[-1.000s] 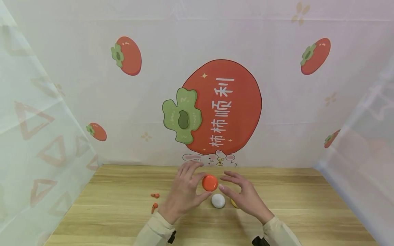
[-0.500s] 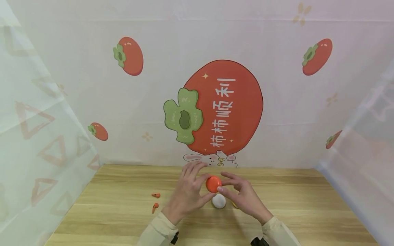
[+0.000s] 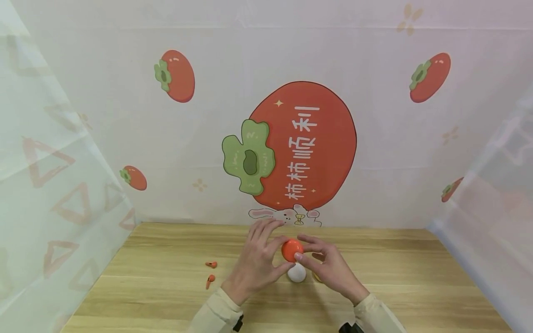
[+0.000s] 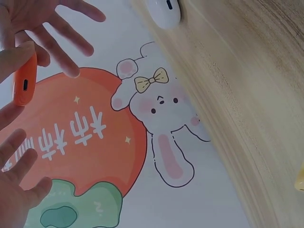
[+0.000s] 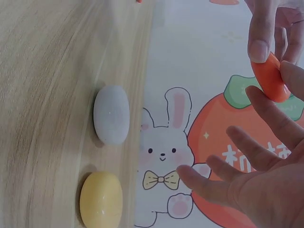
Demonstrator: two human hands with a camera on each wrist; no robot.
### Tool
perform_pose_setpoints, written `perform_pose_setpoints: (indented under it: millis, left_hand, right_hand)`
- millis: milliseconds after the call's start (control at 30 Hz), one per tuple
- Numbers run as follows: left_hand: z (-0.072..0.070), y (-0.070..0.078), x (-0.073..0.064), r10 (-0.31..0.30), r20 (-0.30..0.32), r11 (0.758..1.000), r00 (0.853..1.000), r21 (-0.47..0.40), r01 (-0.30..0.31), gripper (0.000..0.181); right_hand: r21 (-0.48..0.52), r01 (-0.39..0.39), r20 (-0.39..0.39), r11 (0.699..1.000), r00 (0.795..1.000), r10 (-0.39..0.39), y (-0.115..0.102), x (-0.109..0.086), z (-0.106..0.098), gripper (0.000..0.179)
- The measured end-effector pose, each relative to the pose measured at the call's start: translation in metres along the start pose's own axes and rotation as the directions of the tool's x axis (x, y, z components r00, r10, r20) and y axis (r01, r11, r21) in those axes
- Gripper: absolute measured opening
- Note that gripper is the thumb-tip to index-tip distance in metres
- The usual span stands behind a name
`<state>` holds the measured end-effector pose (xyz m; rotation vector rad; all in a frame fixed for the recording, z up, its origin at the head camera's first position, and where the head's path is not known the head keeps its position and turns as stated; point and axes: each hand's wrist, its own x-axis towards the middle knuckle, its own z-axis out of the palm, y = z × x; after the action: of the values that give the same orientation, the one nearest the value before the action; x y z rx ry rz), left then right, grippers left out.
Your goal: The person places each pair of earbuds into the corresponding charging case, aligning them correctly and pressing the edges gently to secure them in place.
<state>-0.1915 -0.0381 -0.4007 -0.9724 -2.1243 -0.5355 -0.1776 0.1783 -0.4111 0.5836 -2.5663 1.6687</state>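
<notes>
An orange earbud case (image 3: 290, 249) is held above the table, between both hands. My left hand (image 3: 256, 261) pinches its left side between thumb and forefinger, with the other fingers spread. On the opposite side, the thumb and forefinger of my right hand (image 3: 331, 266) grip it too. A small port shows on the edge of the orange earbud case (image 4: 25, 80) in the left wrist view. Its lid looks closed. Two orange earbuds (image 3: 211, 264) lie apart on the table, left of my left hand.
A white rounded case (image 3: 296, 274) rests on the table below the hands. Beside it lies a yellow case (image 5: 101, 199), mostly hidden by the right hand in the head view. A printed cloth backdrop (image 3: 200, 138) stands behind the wooden table (image 3: 166, 296).
The left hand has carried the orange earbud case slightly right. The right thumb and forefinger, apart from it a second ago, have closed on its right side.
</notes>
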Motion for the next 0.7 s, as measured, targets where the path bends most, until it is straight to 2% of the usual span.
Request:
perform_pose_setpoints:
  millis: [233, 400, 467, 567, 700]
  left_hand:
    - [0.000, 0.002, 0.000, -0.015, 0.004, 1.000, 1.000, -0.014, 0.015, 0.043]
    - [-0.002, 0.002, -0.001, -0.044, 0.044, 0.999, 0.998, -0.012, 0.045, 0.047]
    - [-0.003, 0.002, -0.001, -0.077, 0.070, 0.996, 0.995, -0.036, 0.080, 0.050]
    - [-0.008, 0.001, -0.001, -0.158, 0.131, 0.976, 0.979, -0.128, 0.175, 0.052]
    - [-0.014, 0.000, 0.000, -0.262, 0.240, 0.906, 0.935, -0.273, 0.324, 0.045]
  right_hand:
    - [0.052, 0.032, 0.026, 0.998, 0.999, -0.033, 0.002, 0.001, -0.001, 0.016]
    - [0.022, 0.028, 0.012, 0.999, 1.000, -0.028, 0.002, 0.001, -0.001, 0.012]
    - [-0.005, 0.024, 0.000, 1.000, 1.000, -0.024, 0.002, 0.000, -0.002, 0.012]
    - [-0.041, 0.024, -0.013, 0.999, 1.000, -0.025, 0.001, -0.001, -0.003, 0.013]
    - [-0.080, 0.038, -0.007, 0.996, 0.999, -0.039, 0.002, -0.001, -0.005, 0.014]
